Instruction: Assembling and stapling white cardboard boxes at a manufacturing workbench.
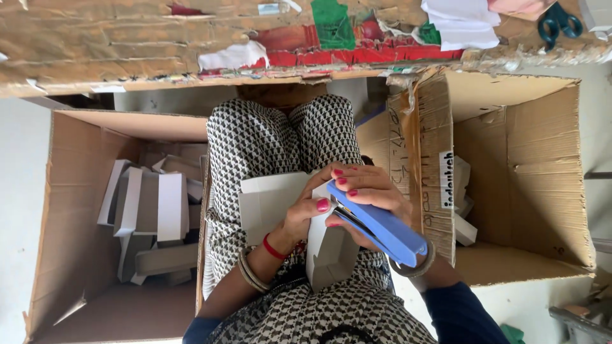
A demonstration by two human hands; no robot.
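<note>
My right hand (370,191) grips a blue stapler (382,228), its jaws closed over the edge of a small white cardboard box (328,251). My left hand (305,216) holds that folded box from the left, thumb on its side. Both hands are over my lap, which is covered by black-and-white patterned cloth (268,137). A flat white flap of the box (271,197) sticks out to the left behind my left hand.
A large brown carton (76,255) on my left holds several white folded boxes (159,207). Another brown carton (529,185) on my right holds a few white boxes (464,229). A worn cardboard-covered tabletop (127,44) with green-handled scissors (560,24) runs across the top.
</note>
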